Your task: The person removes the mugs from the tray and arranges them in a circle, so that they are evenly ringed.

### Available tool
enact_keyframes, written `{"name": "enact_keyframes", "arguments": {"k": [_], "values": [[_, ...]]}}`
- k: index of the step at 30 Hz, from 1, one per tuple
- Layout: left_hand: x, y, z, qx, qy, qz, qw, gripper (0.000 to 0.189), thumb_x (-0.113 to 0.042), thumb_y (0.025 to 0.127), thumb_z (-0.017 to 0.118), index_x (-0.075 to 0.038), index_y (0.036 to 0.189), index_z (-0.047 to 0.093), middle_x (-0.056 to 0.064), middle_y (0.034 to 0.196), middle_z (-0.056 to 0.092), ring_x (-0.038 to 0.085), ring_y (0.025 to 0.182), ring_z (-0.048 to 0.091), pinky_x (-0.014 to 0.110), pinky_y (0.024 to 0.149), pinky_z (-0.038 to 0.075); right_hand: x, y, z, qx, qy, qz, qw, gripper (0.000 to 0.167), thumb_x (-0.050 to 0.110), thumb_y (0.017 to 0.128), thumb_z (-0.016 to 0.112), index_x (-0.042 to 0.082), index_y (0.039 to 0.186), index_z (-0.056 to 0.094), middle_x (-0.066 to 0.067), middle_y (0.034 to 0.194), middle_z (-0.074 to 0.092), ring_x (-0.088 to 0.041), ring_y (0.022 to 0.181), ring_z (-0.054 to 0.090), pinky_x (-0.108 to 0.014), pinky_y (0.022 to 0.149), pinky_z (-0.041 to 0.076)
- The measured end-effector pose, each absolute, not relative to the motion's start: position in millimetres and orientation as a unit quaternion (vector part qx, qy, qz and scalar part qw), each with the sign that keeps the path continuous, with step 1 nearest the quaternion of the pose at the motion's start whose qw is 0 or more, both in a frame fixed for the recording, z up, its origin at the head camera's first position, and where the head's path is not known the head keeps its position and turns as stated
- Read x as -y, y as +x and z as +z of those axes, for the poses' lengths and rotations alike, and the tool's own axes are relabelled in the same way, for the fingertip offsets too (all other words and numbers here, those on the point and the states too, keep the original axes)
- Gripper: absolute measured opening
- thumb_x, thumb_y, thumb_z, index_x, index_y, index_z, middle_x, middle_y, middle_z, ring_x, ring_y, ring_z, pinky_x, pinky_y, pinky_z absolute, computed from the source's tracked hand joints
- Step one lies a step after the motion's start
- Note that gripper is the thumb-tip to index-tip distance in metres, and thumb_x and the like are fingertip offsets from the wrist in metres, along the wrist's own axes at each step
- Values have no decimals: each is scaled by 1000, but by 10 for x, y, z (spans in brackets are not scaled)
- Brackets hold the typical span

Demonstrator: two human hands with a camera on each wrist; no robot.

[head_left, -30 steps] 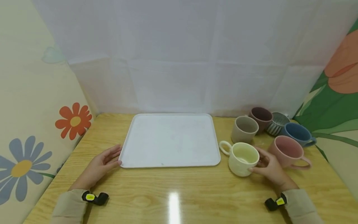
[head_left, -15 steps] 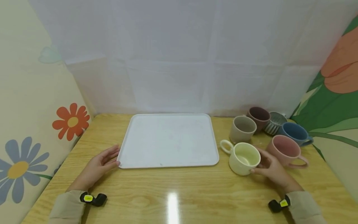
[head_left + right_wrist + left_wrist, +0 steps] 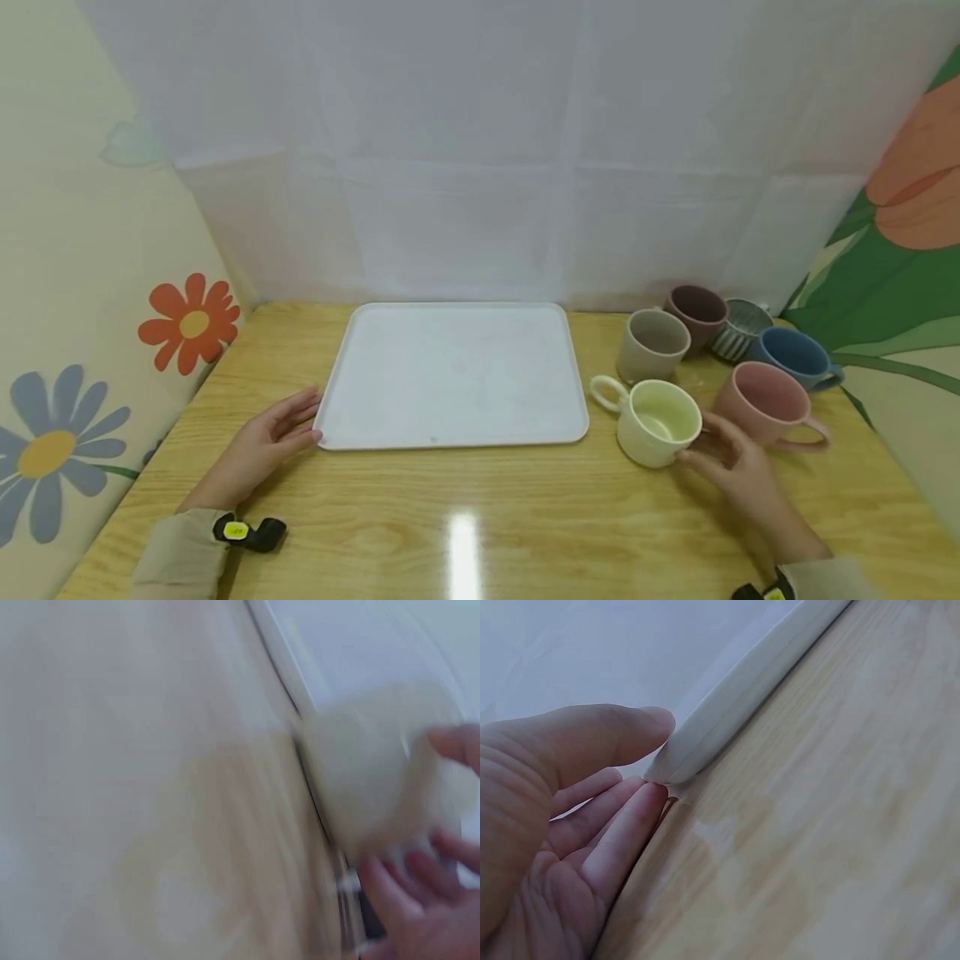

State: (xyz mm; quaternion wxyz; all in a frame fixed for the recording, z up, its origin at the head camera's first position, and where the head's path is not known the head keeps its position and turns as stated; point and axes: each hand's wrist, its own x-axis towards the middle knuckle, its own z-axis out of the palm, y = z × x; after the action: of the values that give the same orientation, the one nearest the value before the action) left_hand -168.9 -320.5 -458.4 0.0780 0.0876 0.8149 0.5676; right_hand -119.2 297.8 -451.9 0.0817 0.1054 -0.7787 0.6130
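My right hand [image 3: 731, 471] holds a pale yellow mug [image 3: 632, 435] by its right side, thumb and fingertips spread on the body. The mug's ring handle points left, towards the white tray [image 3: 457, 375]. In the right wrist view the mug [image 3: 375, 765] is blurred, with the thumb and several fingers on it. Over on the left, my left hand [image 3: 266, 437] touches the tray's near left corner with relaxed fingers. Up close in the left wrist view, the thumb lies at the rim of the tray [image 3: 727, 705] and fingertips meet the corner.
Behind and right of the yellow mug stand a grey-beige mug [image 3: 652, 346], a dark maroon mug [image 3: 693, 317], a ribbed grey cup [image 3: 738, 332], a blue mug [image 3: 798, 362] and a pink mug [image 3: 761, 408]. A wooden table [image 3: 390, 517] runs under everything; a white cloth [image 3: 450, 167] hangs behind.
The yellow mug has shifted slightly to the right with my right hand, whose wrist has dropped nearer to me. My left hand has stayed at the tray's corner.
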Motion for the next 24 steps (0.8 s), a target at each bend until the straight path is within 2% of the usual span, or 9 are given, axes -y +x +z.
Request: {"name": "enact_keyframes", "arguments": {"k": [3, 5, 9, 11, 16, 20, 22, 24], "values": [[3216, -1687, -4571, -816, 88, 566, 74, 77, -15, 99, 68, 5, 158, 23, 33, 156, 32, -17, 117, 48, 10, 93, 48, -2784, -1132, -4451, 797, 55, 591, 107, 68, -16, 82, 74, -19, 140, 38, -16, 130, 55, 3, 107, 59, -11, 87, 53], [3218, -1694, -4571, -815, 89, 568, 73, 76, -15, 99, 68, 5, 158, 23, 33, 156, 32, -17, 117, 48, 10, 94, 48, -2660, -1121, -4404, 821, 16, 559, 118, 75, -9, 81, 80, -15, 143, 38, -25, 133, 48, -6, 111, 58, -8, 88, 50], [3214, -1702, -4580, -815, 87, 568, 75, 77, -15, 99, 68, 5, 158, 23, 33, 156, 32, -16, 116, 49, 10, 94, 48, -2477, -1136, -4341, 842, -51, 521, 131, 81, 2, 78, 87, -11, 144, 41, -28, 135, 44, -33, 115, 54, -2, 85, 45], [3214, -1699, -4588, -816, 84, 566, 77, 78, -16, 99, 68, 5, 158, 23, 33, 156, 33, -17, 115, 49, 10, 93, 49, -2422, -1146, -4331, 845, -76, 512, 136, 82, 6, 78, 89, -11, 142, 42, -28, 133, 44, -38, 115, 53, 1, 81, 44], [3216, -1684, -4601, -816, 80, 566, 78, 78, -16, 99, 69, 5, 158, 23, 33, 156, 32, -17, 115, 49, 10, 93, 49, -2392, -1163, -4320, 841, -110, 512, 132, 84, 12, 78, 90, -10, 142, 41, -27, 132, 46, -37, 115, 52, 1, 78, 43], [3209, -1684, -4601, -813, 82, 570, 80, 78, -16, 99, 69, 5, 158, 23, 32, 156, 32, -17, 117, 47, 11, 94, 49, -2456, -1148, -4304, 820, -131, 546, 111, 85, 11, 81, 87, -7, 147, 37, -26, 135, 46, -34, 119, 51, -1, 80, 45], [3207, -1688, -4595, -815, 81, 568, 79, 78, -16, 99, 69, 4, 158, 23, 32, 157, 32, -18, 117, 47, 10, 94, 49, -2502, -1141, -4301, 809, -142, 560, 108, 83, 9, 84, 84, -7, 149, 35, -25, 137, 46, -25, 118, 51, -1, 82, 45], [3207, -1693, -4588, -818, 82, 564, 75, 77, -16, 99, 69, 5, 158, 23, 32, 157, 32, -18, 117, 47, 10, 93, 48, -2546, -1135, -4309, 798, -148, 574, 112, 79, 5, 86, 81, -7, 150, 35, -26, 139, 46, -12, 114, 53, -2, 84, 47]]}}
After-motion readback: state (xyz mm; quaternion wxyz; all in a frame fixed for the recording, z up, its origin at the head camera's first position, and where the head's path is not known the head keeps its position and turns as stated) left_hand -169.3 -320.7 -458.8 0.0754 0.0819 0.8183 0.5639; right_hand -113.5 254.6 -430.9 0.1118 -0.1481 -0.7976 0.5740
